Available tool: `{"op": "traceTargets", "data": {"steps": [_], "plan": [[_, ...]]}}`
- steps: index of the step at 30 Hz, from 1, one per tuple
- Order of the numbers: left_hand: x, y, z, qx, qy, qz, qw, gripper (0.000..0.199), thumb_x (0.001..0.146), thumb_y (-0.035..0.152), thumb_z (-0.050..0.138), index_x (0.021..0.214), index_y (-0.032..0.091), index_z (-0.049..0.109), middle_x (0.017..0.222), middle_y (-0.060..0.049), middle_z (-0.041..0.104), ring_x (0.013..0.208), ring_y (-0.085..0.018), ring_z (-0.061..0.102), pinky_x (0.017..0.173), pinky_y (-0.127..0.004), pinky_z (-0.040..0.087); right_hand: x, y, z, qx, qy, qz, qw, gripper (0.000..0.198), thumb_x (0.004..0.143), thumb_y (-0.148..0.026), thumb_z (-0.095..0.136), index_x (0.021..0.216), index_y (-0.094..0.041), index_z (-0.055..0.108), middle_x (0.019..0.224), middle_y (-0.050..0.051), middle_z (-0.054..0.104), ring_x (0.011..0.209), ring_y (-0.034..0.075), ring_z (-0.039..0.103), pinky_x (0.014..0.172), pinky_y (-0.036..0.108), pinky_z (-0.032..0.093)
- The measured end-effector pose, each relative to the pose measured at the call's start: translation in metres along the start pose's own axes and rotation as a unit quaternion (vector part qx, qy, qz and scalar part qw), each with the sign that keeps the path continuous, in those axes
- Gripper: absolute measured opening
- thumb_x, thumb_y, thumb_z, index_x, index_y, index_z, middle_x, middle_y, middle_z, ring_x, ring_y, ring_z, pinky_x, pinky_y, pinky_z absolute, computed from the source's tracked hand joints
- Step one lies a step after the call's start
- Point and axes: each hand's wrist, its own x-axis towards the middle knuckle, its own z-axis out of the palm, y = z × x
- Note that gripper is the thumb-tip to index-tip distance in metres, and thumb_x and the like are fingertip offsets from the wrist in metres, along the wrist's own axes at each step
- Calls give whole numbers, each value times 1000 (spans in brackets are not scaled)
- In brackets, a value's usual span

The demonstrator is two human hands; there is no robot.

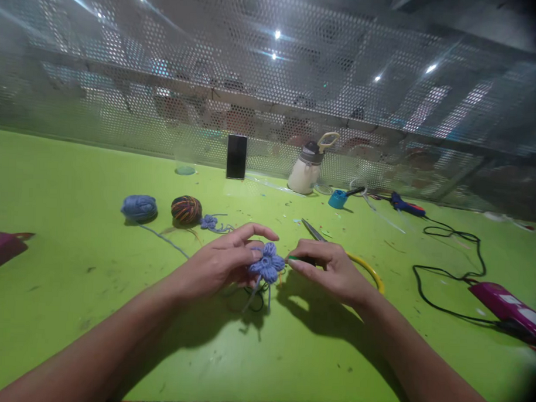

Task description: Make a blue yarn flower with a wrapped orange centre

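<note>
A blue crocheted flower point(268, 263) is pinched between the thumb and fingers of my left hand point(233, 255), its index finger stretched out above. Loose yarn tails hang below the petals over the table. My right hand point(329, 265) is closed around a slim crochet hook point(296, 259) with a green and dark handle. Its tip meets the flower's right petal; whether it passes through a stitch I cannot tell. Beyond my hands lie a smaller blue crocheted flower point(208, 222), a multicoloured yarn ball point(186, 210) and a blue yarn ball point(139, 208) with its strand trailing toward my left hand.
Scissors with yellow handles point(371, 269) lie partly behind my right hand. A phone point(236, 157) and a white bottle point(305, 170) stand by the perforated metal screen. To the right are a blue tape roll point(338, 199), a glue gun point(407, 204), its black cord and a magenta box point(508, 306).
</note>
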Motion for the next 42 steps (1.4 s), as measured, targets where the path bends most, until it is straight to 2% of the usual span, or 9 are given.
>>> {"op": "traceTargets", "data": {"steps": [13,21,24,29,33,35,38,42], "plan": [[-1,-1,2,22,-29,-7,999,21,90,25,58,110,23,57,80,2,59,61,-9,52,54,-22,36,-1,-1,2,36,-8,1,999,19,89,-32,63,81,-16,71,72,3,63,65,14,54,60,28,40],[5,-7,1,65,-27,-21,997,28,89,33,58,116,25,57,81,-1,63,66,-14,56,60,-27,44,-3,-1,11,105,-17,38,994,21,88,-36,62,86,-17,71,77,5,65,72,17,58,66,31,42],[10,-8,-1,56,9,-17,998,30,87,28,58,117,23,59,91,-4,64,73,-15,57,64,-29,47,-3,-1,13,113,-2,57,992,21,88,-35,62,85,-16,71,73,4,61,66,15,52,60,30,39],[22,-13,-8,43,158,-12,986,23,84,28,61,104,15,63,94,-9,65,78,-18,61,63,-29,44,0,-3,12,111,15,67,991,25,87,-37,63,75,-16,69,64,0,53,58,13,43,54,30,34],[26,-17,-11,105,199,10,974,15,78,23,66,90,15,65,88,-9,66,76,-18,60,71,-33,46,1,-6,11,115,17,75,990,25,86,-38,64,76,-16,69,62,1,52,57,13,42,53,30,33],[29,-20,-13,181,197,34,963,11,79,25,65,86,16,65,83,-8,66,74,-19,60,72,-36,46,0,-4,10,133,19,75,988,24,86,-39,65,79,-16,70,65,2,53,57,13,43,52,30,33],[35,-30,-16,307,183,71,931,8,79,25,63,80,18,67,79,-9,66,73,-21,58,72,-38,45,-3,1,8,170,26,78,982,25,85,-41,67,82,-17,73,69,2,55,57,12,41,51,29,32],[40,-43,-19,370,174,91,908,12,76,29,67,83,21,72,82,-8,63,77,-24,54,77,-40,40,-6,9,1,220,38,95,970,28,82,-47,70,80,-19,72,63,0,49,56,12,39,50,29,31]]}}
